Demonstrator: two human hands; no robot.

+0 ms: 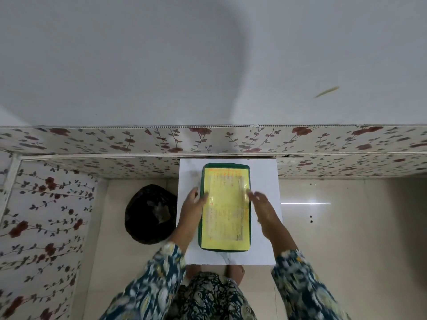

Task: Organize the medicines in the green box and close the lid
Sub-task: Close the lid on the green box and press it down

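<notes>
The green box (225, 207) lies lengthwise on a small white table (265, 181), its lid down and covered by a yellow printed label. No medicines show. My left hand (193, 204) rests against the box's left edge, fingers spread and touching the lid. My right hand (261, 203) hovers at the right edge with fingers apart; it is blurred, and whether it touches the box I cannot tell.
A black bag (150, 214) sits on the floor just left of the table. A floral-patterned wall panel (46, 215) runs behind the table and down the left side. Glossy floor tiles (346, 227) spread to the right.
</notes>
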